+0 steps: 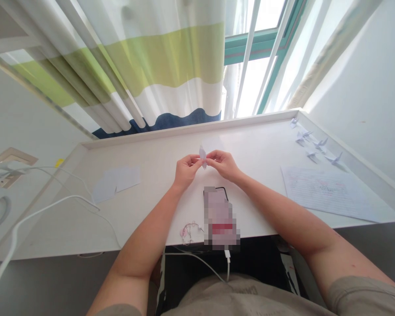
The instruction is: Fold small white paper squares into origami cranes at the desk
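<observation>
Between my two hands, above the middle of the white desk (pixel 158 210), is a small piece of folded white paper (pixel 202 153). My left hand (pixel 187 169) pinches it from the left, thumb and fingers closed on its edge. From the right, my right hand (pixel 224 164) grips the same paper in a pinch. The paper stands upright and narrow, with a pointed top and a lower tip below the fingers. Just nearer to me lies a phone (pixel 219 215), its screen blurred out.
Several folded paper cranes (pixel 316 145) stand at the back right. Written sheets (pixel 325 191) lie nearer on that side, and blank paper pieces (pixel 118 182) at the left. A beaded strap (pixel 189 231) rests beside the phone. White cables (pixel 46 210) cross the left edge.
</observation>
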Tool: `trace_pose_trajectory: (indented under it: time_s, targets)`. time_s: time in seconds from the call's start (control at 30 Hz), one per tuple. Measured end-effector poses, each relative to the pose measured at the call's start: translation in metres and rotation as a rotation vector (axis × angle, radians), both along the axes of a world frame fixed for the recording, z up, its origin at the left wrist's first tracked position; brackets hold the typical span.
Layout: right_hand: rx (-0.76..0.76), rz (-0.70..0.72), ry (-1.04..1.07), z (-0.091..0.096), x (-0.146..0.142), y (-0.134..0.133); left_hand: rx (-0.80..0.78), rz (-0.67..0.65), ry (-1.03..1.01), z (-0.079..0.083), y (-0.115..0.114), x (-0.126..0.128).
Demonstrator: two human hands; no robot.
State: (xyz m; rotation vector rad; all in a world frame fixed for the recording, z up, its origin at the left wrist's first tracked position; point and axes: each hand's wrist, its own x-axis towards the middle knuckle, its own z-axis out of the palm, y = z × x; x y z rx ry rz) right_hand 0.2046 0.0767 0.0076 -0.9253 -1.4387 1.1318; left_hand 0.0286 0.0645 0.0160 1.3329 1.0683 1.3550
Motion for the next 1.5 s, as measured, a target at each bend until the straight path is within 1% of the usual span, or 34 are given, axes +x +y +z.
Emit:
trace_pose_trajectory:
  time_s: [0.13, 0.27, 0.4, 0.5, 0.63, 0.87, 0.97, 1.17, 1.33, 1.5]
  targets:
    - [-0.011, 0.029, 0.069, 0.001, -0.002, 0.000, -0.026, -0.018, -0.021, 0.003, 0.000, -0.001]
    - [-0.028, 0.084, 0.135, 0.001, -0.002, 0.001, -0.076, -0.081, -0.057, 0.006, 0.000, -0.002]
    - [-0.065, 0.118, 0.136, 0.004, -0.001, 0.000, -0.072, -0.095, -0.068, 0.007, 0.000, -0.003]
    - [-0.056, 0.140, 0.130, 0.006, 0.000, -0.002, -0.061, -0.100, -0.063, 0.006, -0.001, -0.002]
    - [-0.037, 0.126, 0.126, 0.008, 0.000, -0.003, -0.050, -0.111, -0.072, 0.005, 0.000, -0.001]
    - [-0.067, 0.098, 0.107, 0.011, 0.000, -0.005, -0.092, -0.147, -0.083, 0.006, 0.000, -0.003]
    - [-0.087, 0.110, 0.106, 0.012, 0.000, -0.005, -0.067, -0.118, -0.036, 0.006, -0.001, -0.002]
    - [-0.080, 0.066, 0.157, 0.005, -0.001, -0.002, -0.018, -0.127, -0.099, 0.003, 0.000, -0.003]
    - [-0.032, 0.030, 0.155, 0.001, -0.002, 0.001, -0.052, -0.097, -0.094, 0.004, 0.001, -0.004]
    - [-0.040, 0.042, 0.110, 0.000, 0.001, 0.002, -0.066, -0.075, -0.073, 0.004, 0.000, -0.004]
